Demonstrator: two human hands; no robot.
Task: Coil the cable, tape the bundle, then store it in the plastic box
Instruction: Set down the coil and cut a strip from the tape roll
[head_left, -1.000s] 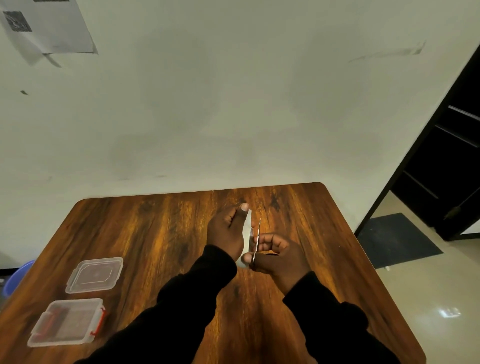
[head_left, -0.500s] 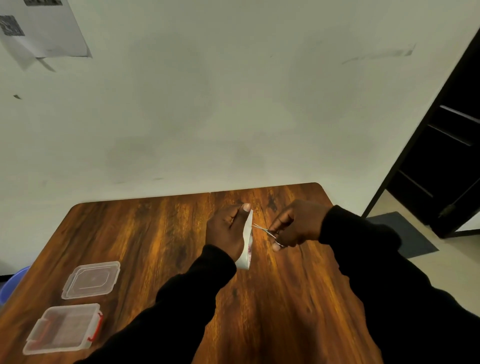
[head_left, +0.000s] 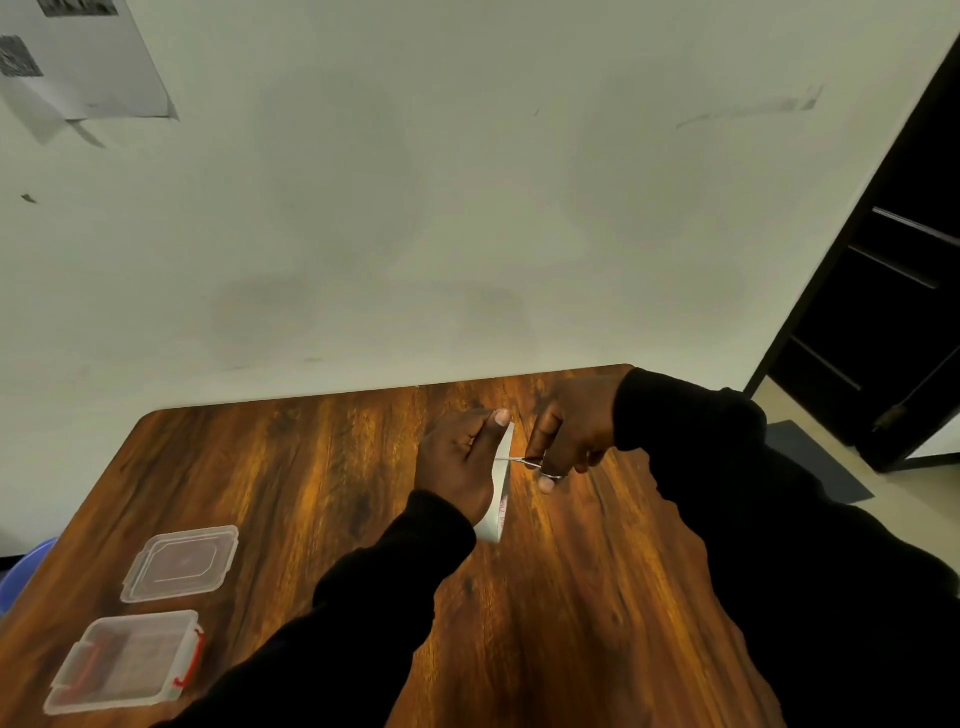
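Note:
My left hand (head_left: 460, 465) holds a white roll of tape (head_left: 500, 499) edge-on above the middle of the wooden table (head_left: 322, 467), thumb pressed on a pulled-out strip at the top. My right hand (head_left: 569, 431) comes in from the right with small metal scissors (head_left: 530, 462), fingers through the loops, and the blades meet the tape strip. A clear plastic box (head_left: 124, 662) with red latches stands open at the front left. Its clear lid (head_left: 182, 564) lies just behind it. No cable is visible.
A pale wall runs behind the table's far edge, with a sheet of paper (head_left: 78, 57) stuck at the top left. A dark doorway (head_left: 883, 338) and floor mat (head_left: 810, 462) lie to the right. A blue tub (head_left: 21, 571) shows past the table's left edge.
My right hand swung from below the tape round to its right side and now brings the scissors' blades onto the strip. My left hand kept the roll nearly still.

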